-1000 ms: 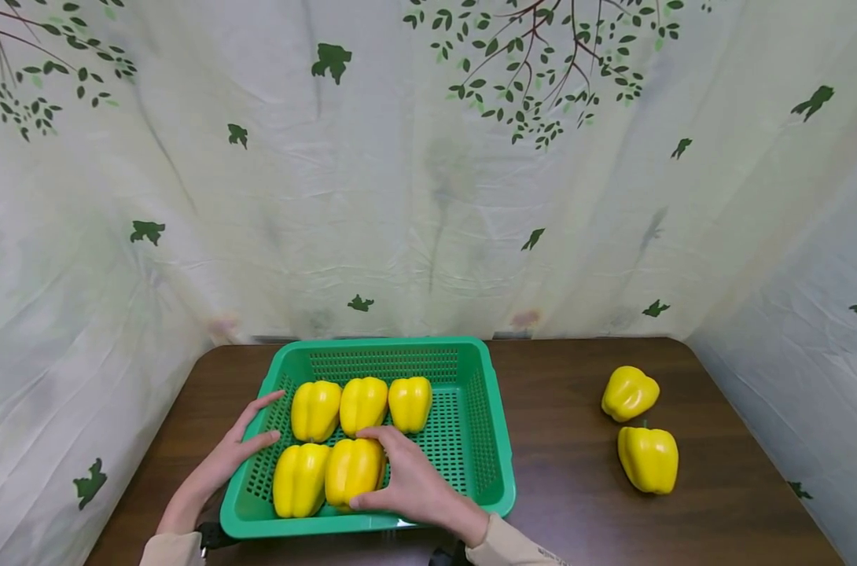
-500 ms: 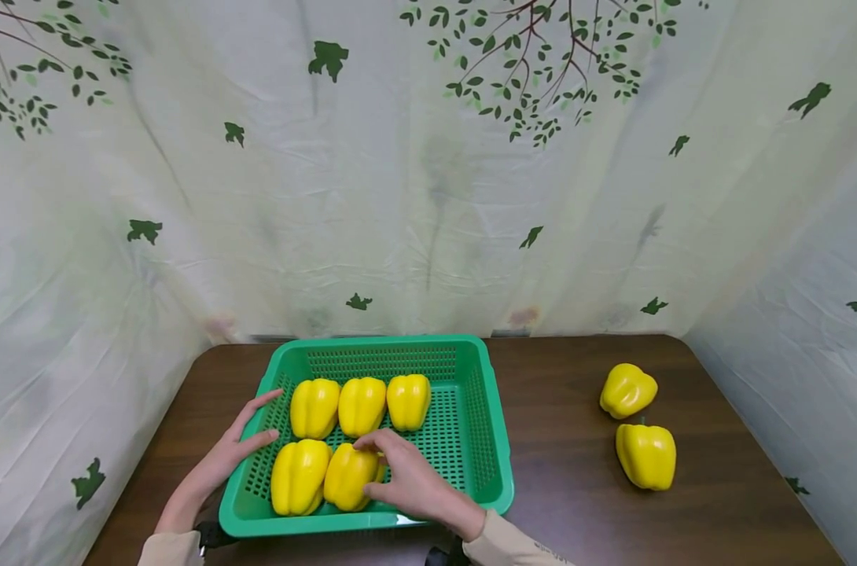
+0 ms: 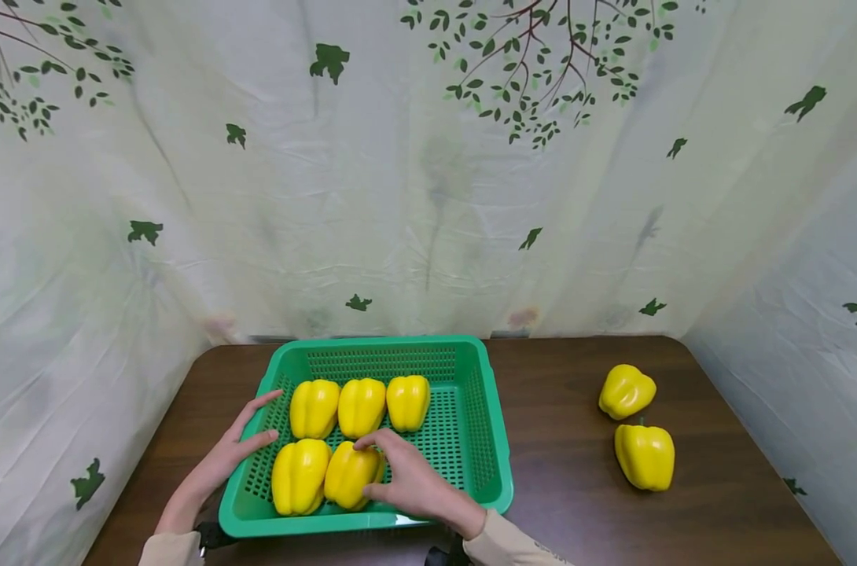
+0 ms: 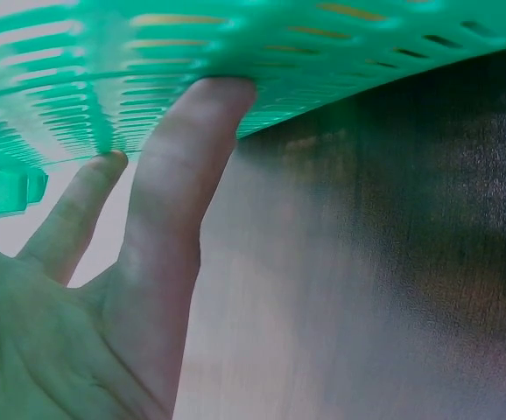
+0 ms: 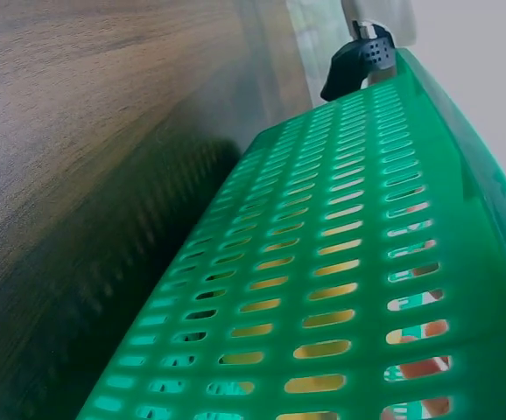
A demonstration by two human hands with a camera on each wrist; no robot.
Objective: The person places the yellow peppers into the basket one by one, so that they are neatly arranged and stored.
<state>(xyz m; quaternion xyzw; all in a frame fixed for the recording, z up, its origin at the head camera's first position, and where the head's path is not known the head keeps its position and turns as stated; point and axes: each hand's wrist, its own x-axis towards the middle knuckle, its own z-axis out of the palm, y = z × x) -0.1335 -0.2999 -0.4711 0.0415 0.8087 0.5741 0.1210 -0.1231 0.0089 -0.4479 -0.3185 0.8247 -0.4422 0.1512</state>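
Observation:
Several yellow bell peppers lie in a green plastic basket (image 3: 499, 440), three in the back row. In front, my right hand (image 3: 417, 475) curls over the right-hand bell pepper (image 3: 347, 475), index fingertip on its top and thumb at its right side. Beside it on the left sits another bell pepper (image 3: 299, 477). The left hand (image 3: 219, 460) reaches along the basket's left side, thumb and index finger spread at the rim. Its straight fingers (image 4: 179, 166) meet the slotted wall in the left wrist view. In the right wrist view the basket's wall (image 5: 340, 219) hides the right hand's fingers almost wholly.
Two more bell peppers, one behind (image 3: 627, 391) and one in front (image 3: 645, 457), lie on the brown table (image 3: 556, 472) to the right. A pale curtain (image 3: 428, 196) with leaf prints hangs behind and at both sides. Inside, the basket's right part shows bare slotted floor.
My right thumb has moved right, from the front of the bell pepper to its right side, and that pepper has turned slightly. The left hand keeps its place at the basket.

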